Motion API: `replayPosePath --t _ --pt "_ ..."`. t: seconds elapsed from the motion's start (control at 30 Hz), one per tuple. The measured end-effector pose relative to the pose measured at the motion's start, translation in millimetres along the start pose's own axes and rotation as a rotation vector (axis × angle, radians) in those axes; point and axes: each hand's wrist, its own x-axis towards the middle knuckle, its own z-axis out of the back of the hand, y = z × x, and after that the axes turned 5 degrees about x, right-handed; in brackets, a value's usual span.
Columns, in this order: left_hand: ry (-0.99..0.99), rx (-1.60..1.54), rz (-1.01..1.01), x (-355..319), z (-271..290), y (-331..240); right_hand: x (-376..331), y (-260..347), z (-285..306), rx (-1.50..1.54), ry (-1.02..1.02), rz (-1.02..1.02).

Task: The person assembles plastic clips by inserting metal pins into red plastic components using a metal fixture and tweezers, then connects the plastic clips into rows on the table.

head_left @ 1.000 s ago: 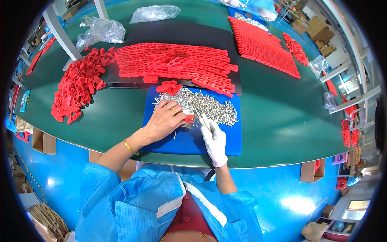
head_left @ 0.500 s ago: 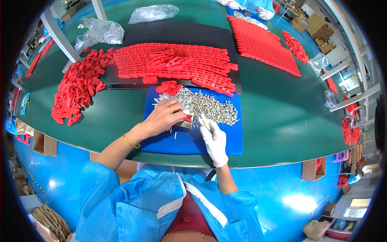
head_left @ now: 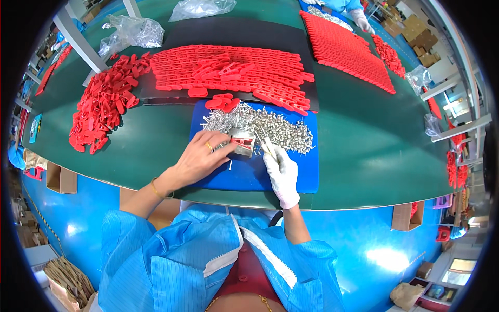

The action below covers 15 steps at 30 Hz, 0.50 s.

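Observation:
A small metal block (head_left: 244, 149) stands on a blue mat (head_left: 234, 182), with a red clothespin-like clip part (head_left: 241, 141) lying in its top. My bare left hand (head_left: 202, 156) is at the block's left side. Its thumb and forefinger are spread apart beside the red part, and nothing shows between them. My right hand (head_left: 282, 174), in a white glove, is closed round pale slim tweezers (head_left: 269, 148), whose tips point at the small metal parts. Those silvery springs and pins (head_left: 283, 132) lie heaped across the mat's far half. A few red clips (head_left: 222, 102) rest at the mat's far edge.
Rows of red clips (head_left: 176, 67) cover a black board (head_left: 234, 34) beyond the mat. To the left is a loose red pile (head_left: 99, 109). Clear plastic bags (head_left: 138, 32) and a grey post (head_left: 78, 39) stand farther back. Across the green table (head_left: 353, 145), a co-worker's gloved hand (head_left: 362, 22) shows.
My left fingers have parted and drawn back slightly from the red part, which now lies in the metal block. My right hand keeps the tweezers beside it. The whole view has shifted slightly.

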Motion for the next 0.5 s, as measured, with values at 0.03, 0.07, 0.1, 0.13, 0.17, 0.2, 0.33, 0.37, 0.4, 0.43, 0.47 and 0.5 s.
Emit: replayPosePath --t 0.03,0.07,0.1,0.13,0.17,0.2,0.33,0.37,0.4,0.43,0.47,0.5 --pt "0.038 0.033 -0.026 -8.3 3.7 -6.4 -0.2 4.2 0.1 -0.010 0.004 -0.016" --pt "0.077 0.065 -0.053 -15.2 6.4 -11.6 -0.4 7.7 0.2 -0.021 0.007 -0.033" --pt "0.114 0.097 -0.080 -18.4 7.3 -13.9 -0.4 8.9 0.1 -0.031 0.010 -0.049" --pt "0.117 0.098 -0.076 -19.7 7.0 -15.3 -0.3 7.6 -0.9 -0.030 0.015 -0.050" --pt "0.141 0.140 -0.108 -20.0 4.6 -17.5 -0.1 4.3 -1.5 -0.025 0.009 -0.020" --pt "0.165 0.181 -0.141 -19.8 1.6 -19.9 0.0 0.5 -1.9 -0.020 0.003 0.010" --pt "0.232 0.262 -0.225 -16.8 -3.5 -21.7 -0.9 2.5 -0.6 0.065 -0.050 0.012" --pt "0.256 0.263 -0.236 -14.7 -4.5 -20.3 -1.2 7.3 0.2 0.145 -0.082 -0.048" --pt "0.280 0.264 -0.247 -12.2 -5.4 -19.2 -1.4 12.0 1.3 0.226 -0.115 -0.108" --pt "0.305 0.266 -0.259 -9.8 -6.4 -18.7 -1.1 15.1 2.7 0.308 -0.147 -0.167" --pt "0.304 0.264 -0.269 -7.4 -6.6 -19.8 -1.8 16.6 3.9 0.309 -0.158 -0.167" --pt "0.259 0.231 -0.249 -3.5 -6.4 -22.2 -1.5 18.0 5.2 0.360 -0.167 -0.172"
